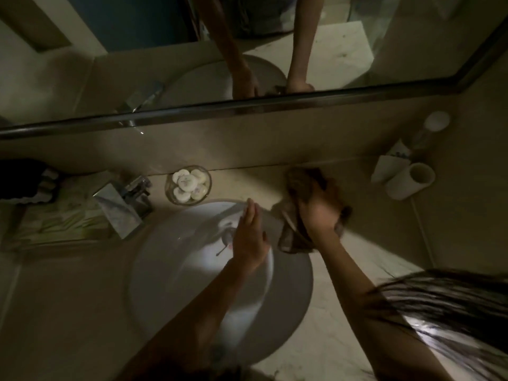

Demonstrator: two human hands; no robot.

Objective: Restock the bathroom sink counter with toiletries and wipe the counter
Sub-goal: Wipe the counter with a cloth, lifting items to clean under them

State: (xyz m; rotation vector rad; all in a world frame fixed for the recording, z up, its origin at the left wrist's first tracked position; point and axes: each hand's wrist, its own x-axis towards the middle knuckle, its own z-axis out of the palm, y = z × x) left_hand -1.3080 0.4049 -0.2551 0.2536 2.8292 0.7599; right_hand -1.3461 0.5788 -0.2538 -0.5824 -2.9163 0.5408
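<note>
My right hand [320, 213] grips a brown cloth [298, 185] and presses it on the counter [253, 185] to the right of the white sink basin [192, 284], close to the back wall. My left hand [250, 237] hovers over the basin's right side with straight fingers, holding nothing. A glass bowl [188, 185] with several round white wrapped soaps stands behind the basin.
A chrome tap [123, 204] stands left of the bowl. A folded green towel [57, 218] and a dark item [24, 178] lie at far left. Two white cups [409, 181] and a small bottle [433, 125] stand at back right. A mirror [165, 50] hangs above.
</note>
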